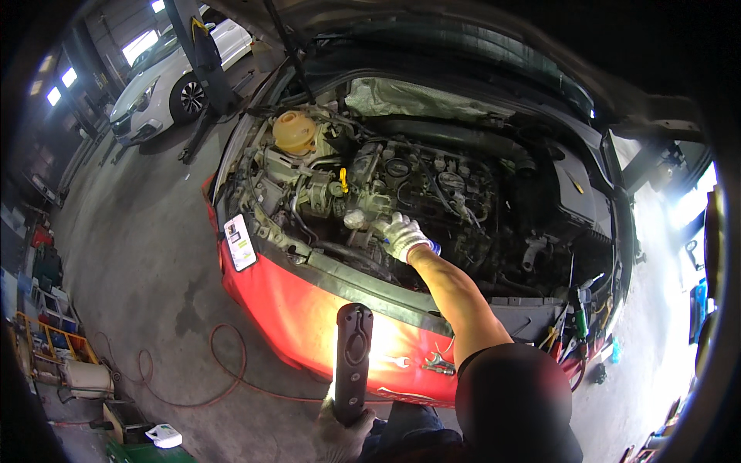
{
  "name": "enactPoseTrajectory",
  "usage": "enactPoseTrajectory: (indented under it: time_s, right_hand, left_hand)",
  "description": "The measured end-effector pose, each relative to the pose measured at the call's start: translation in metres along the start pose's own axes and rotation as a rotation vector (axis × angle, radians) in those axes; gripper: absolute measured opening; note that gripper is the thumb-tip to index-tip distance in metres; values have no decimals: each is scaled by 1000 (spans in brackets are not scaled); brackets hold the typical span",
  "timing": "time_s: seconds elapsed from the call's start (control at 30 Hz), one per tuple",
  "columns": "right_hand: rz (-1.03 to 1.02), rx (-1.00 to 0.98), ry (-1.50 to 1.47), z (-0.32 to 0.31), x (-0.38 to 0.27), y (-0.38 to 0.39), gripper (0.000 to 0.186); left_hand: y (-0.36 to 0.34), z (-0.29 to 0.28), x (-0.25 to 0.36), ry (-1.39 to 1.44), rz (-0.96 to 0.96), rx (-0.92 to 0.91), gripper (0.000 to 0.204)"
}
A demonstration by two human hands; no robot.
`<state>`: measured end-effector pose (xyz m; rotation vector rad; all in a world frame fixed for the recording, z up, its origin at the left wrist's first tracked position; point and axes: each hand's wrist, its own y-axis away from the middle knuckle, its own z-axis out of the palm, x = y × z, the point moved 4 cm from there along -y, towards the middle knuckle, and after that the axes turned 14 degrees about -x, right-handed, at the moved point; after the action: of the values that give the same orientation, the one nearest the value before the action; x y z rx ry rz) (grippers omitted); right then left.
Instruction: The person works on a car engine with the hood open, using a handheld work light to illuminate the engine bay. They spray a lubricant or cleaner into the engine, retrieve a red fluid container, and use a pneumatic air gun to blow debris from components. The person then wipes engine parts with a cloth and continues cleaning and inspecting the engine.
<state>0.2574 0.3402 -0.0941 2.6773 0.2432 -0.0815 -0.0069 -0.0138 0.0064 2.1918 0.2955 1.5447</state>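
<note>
In the head view, a long black handheld work light [353,363] is held roughly upright by its lower end in the left hand [344,434], which is covered by a pale work glove and closed around it. The light is seen in front of a red covering [289,305] at the front edge of the open engine bay, where a bright glare is spread beside it. The right hand [405,238], covered by a white knitted glove, is reached over that edge to the dark, dusty engine [432,181]; its fingers are bent, but whether anything is grasped cannot be told. A yellow dipstick handle [343,180] is seen beyond that hand, and a rounded amber plastic reservoir [294,133] is set farther left. A phone with a lit white screen [240,243] is laid on the front left corner, and silver metal wrenches [438,365] are placed on the red covering, to the right of the light.
</note>
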Motion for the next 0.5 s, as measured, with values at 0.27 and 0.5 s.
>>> enactPoseTrajectory:
  time_s: [0.27, 0.5]
  right_hand:
    - [-30, -5, 85, 17, 4, -24, 69]
    - [26, -49, 58, 4, 4, -17, 71]
  left_hand:
    - [1, 0, -4, -186, -37, 79, 43]
    - [-5, 2, -1, -40, 34, 54, 48]
